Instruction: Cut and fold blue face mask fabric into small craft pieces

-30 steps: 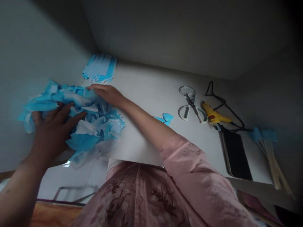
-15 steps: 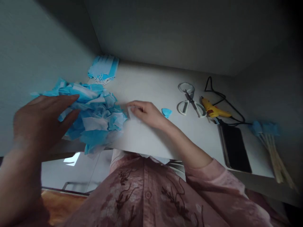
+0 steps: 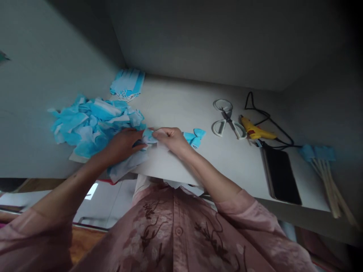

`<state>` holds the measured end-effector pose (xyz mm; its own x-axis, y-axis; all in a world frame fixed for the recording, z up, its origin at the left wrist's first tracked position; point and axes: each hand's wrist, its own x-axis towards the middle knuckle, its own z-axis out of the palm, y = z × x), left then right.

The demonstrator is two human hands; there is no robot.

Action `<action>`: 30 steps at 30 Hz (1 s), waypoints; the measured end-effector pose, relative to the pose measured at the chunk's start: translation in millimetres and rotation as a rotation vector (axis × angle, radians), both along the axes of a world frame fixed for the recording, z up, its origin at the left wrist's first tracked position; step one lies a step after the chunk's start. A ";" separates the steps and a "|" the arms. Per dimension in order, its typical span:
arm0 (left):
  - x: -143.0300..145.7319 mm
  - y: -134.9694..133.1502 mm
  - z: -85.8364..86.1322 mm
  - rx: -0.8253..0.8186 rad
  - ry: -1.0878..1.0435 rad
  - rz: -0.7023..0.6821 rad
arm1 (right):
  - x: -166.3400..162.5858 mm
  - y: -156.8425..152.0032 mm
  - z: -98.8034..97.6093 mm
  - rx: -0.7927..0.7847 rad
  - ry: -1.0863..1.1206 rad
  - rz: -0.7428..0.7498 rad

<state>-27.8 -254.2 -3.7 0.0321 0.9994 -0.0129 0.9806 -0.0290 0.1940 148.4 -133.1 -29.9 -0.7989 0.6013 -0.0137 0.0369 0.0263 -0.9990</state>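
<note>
A small piece of blue and white mask fabric (image 3: 149, 136) is between my two hands, above the table's front part. My right hand (image 3: 171, 139) pinches its right edge with thumb and fingertips. From the other side, my left hand (image 3: 124, 145) has its index finger and thumb at the left edge, the hand lying against a big heap of cut blue and white fabric pieces (image 3: 85, 124). Just beyond my right hand lie small blue fabric pieces (image 3: 197, 136), partly hidden by the wrist.
A stack of blue masks (image 3: 127, 83) lies at the back left. To the right are white-handled scissors (image 3: 227, 119), a roll of clear tape (image 3: 223, 105), a yellow glue gun (image 3: 255, 130) with black cord, a black phone (image 3: 280, 175) and wooden sticks with blue tops (image 3: 326, 170).
My left hand has moved right from over the heap to meet my right hand at the fabric piece. More blue pieces now show beside my right wrist.
</note>
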 end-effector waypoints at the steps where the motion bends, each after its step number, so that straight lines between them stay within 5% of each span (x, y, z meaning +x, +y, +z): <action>1: 0.1 2.1 1.5 -0.003 0.025 -0.001 | 3.1 3.0 -1.5 -0.136 0.026 -0.009; 5: -0.6 4.7 8.5 0.036 -0.038 -0.009 | 12.3 9.3 -5.6 -0.380 0.046 -0.071; 12: -0.3 7.9 28.1 0.232 -0.358 0.071 | 22.7 8.7 7.9 -0.432 0.110 -0.141; 19: 36.8 47.7 49.0 0.361 -0.220 -0.043 | 42.4 8.4 27.4 -0.331 0.136 -0.207; 26: 39.8 60.9 50.3 0.464 -0.110 -0.233 | 74.5 24.0 20.7 -0.743 0.410 -0.439; 30: 16.9 45.9 49.4 0.436 -0.020 -0.187 | 93.6 30.8 16.4 -0.762 0.448 -0.476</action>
<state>-11.0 -208.3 45.7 0.2081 0.8886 0.4088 0.9469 -0.2878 0.1435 242.0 -102.3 -13.5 -0.5031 0.8158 -0.2853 -0.5068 -0.5459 -0.6672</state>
